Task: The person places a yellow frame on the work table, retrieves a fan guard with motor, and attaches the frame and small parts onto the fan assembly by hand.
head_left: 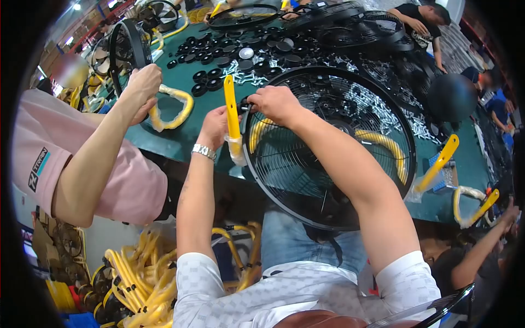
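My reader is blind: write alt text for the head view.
The wearer's right hand is at the rim of a black fan cage, left hand beside an upright yellow bracket; black discs and small metal parts lie on the green table.

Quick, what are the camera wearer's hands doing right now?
Left hand: at the yellow bar, fingertips partly hidden; grip can't be told.
Right hand: closed on a small black part.

Along the worktop's near edge (175, 145), the right forearm (344, 156) hides part of the fan guard (290, 164). The right hand (276, 104) partly covers a black piece (245, 103).
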`<state>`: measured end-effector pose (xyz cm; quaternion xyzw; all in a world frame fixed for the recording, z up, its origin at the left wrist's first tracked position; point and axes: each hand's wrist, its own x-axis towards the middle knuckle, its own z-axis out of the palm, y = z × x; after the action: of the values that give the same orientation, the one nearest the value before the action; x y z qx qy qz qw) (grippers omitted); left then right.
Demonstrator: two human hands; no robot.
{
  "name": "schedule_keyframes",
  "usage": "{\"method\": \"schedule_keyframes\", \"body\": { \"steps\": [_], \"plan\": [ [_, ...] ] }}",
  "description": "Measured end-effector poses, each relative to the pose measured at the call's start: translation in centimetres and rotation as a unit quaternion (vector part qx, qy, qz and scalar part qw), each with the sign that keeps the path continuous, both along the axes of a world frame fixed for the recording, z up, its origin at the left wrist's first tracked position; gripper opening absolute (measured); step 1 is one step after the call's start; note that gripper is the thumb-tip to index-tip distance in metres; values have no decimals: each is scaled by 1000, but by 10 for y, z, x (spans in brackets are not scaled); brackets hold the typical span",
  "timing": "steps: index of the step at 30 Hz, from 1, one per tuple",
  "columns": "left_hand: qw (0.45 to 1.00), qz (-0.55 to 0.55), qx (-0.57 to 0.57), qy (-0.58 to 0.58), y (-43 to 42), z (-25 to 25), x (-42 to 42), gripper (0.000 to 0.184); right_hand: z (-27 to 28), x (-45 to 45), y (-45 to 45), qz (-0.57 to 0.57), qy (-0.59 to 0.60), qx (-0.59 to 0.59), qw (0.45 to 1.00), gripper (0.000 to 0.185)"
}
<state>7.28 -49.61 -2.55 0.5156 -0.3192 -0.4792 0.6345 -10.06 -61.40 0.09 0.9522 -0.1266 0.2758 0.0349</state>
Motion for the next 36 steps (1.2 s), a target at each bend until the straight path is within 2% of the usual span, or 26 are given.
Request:
{"method": "schedule_keyframes", "body": {
  "steps": [3, 6, 10, 13, 14, 15, 16, 17, 19, 23, 24, 26, 27, 28, 31, 32, 33, 34, 35, 36],
  "plan": [
    [1000, 13, 9, -13, -6, -1, -2, 24, 4, -2, 0, -7, 14, 6, 1000, 17],
    [998, -44, -19, -42, -8, -8, -1, 18, 1, -3, -2, -2, 8, -1, 1000, 16],
    [999, -27, -4, -43, -11, -5, -10, 18, -2, -1, -6, 21, -16, 0, 1000, 14],
    [997, -51, -26, -54, -9, 1, -12, 23, -7, 0, -10, 34, -35, -9, 999, 13],
    [991, -97, -45, -77, -10, 0, -9, 22, -9, 3, -13, 23, -24, -32, 999, 12],
    [991, -76, -31, -106, -10, 2, -12, 21, -8, 4, -15, 51, -42, -23, 998, 12],
    [990, -49, -70, -108, -9, -3, -13, 14, -5, 3, -12, 46, -42, -23, 998, 13],
    [992, -76, -72, -72, -10, -11, -6, 16, -2, 5, -10, 30, -18, -21, 999, 16],
    [999, -21, 10, -36, -6, 1, -23, 21, 10, 4, -5, 5, 60, 27, 998, 20],
    [990, -86, -27, 111, -5, -10, -9, 22, 27, -11, 6, -5, 117, 72, 990, 30],
    [990, -80, -31, 112, -3, -12, -6, 21, 34, -18, 10, -21, 151, 66, 986, 41],
    [990, -78, -36, 115, -1, -14, 0, 21, 41, -39, 10, -29, 150, 36, 988, 45],
    [1000, -22, -9, 21, 13, 4, -14, 23, 46, -51, 9, -36, 149, 21, 988, 47],
    [1000, -1, -17, 10, 23, 11, -14, 22, 57, -65, 10, -40, 166, 20, 985, 48],
    [995, 71, -36, -62, 46, 19, 7, 25, 82, -127, 9, -30, 115, -82, 990, 21],
    [987, 85, -125, -62, 53, 19, 12, 25, 87, -148, 5, -54, 112, -93, 988, 17],
    [971, 137, -135, -142, 64, 27, 14, 24, 102, -172, 11, -74, 116, -70, 988, 17],
    [952, 195, -160, -172, 74, 46, 0, 25, 104, -195, 7, -86, 99, -50, 990, 17],
    [944, 209, -199, -163, 84, 62, -11, 26, 114, -216, 14, -142, 115, 0, 983, 16],
    [938, 223, -216, -154, 92, 80, -29, 26, 116, -238, 15, -149, 102, -12, 984, 17]
  ]
}}
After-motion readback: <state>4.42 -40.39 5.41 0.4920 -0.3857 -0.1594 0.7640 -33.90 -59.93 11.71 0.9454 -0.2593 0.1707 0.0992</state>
